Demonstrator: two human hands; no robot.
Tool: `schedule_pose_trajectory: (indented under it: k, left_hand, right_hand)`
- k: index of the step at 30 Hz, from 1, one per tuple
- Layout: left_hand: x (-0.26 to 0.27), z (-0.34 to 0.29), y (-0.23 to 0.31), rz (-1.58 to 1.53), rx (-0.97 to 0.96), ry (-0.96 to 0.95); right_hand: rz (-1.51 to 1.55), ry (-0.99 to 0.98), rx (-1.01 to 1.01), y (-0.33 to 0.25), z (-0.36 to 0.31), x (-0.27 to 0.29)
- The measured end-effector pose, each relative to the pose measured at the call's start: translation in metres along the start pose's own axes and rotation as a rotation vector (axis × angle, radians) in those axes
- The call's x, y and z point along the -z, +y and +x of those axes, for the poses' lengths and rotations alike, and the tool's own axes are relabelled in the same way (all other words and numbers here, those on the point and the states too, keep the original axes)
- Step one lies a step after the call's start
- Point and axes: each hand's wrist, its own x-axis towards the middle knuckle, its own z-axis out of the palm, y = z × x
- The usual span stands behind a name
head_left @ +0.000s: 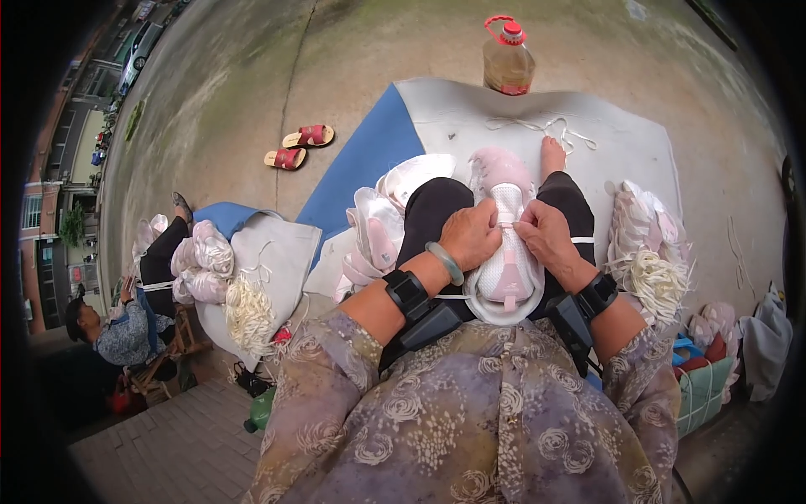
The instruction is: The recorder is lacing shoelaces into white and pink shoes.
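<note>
A pink-and-white shoe upper [510, 273] lies along my lap, its pale pink toe part pointing away from me. My left hand [470, 235] is closed at the left side of its opening, wearing a grey-green bangle at the wrist. From the right, my right hand [554, 239] pinches at the other side, thumb and fingers pressed together. Between the two hands a short stretch of white shoelace [505, 220] crosses the upper, and both hands grip it. The lace's ends are hidden by my fingers. Black straps with dark devices are around both wrists.
Stacked shoe uppers [374, 235] lie left of my knees; more uppers [642, 214] and bundled white laces [659, 281] lie right. Beyond the pale sheet [621, 109] stands a red-capped bottle [509, 59]. Red slippers [309, 136] lie left. Another person [126, 336] sits far left.
</note>
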Motion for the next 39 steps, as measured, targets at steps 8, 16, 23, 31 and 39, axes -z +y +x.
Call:
schedule_pose_trajectory:
  k: [8, 16, 23, 31, 39]
  left_hand:
    - [0.003, -0.011, 0.006, -0.029, -0.078, 0.065]
    - [0.000, -0.012, 0.006, -0.069, -0.155, 0.117]
    - [0.000, -0.008, 0.009, -0.058, -0.139, 0.114]
    - [-0.003, -0.009, 0.018, 0.093, -0.182, 0.191]
    - [-0.002, -0.005, 0.022, 0.184, -0.246, 0.178]
  right_hand:
    - [0.150, -0.083, 0.011, -0.003, 0.004, 0.008]
    - [0.129, -0.192, -0.008, 0.001, 0.011, 0.009]
    - [0.236, -0.255, -0.024, -0.001, 0.013, 0.015]
    - [0.237, -0.272, 0.023, 0.002, 0.016, 0.014]
    - [0.289, -0.316, 0.019, 0.006, 0.019, 0.018]
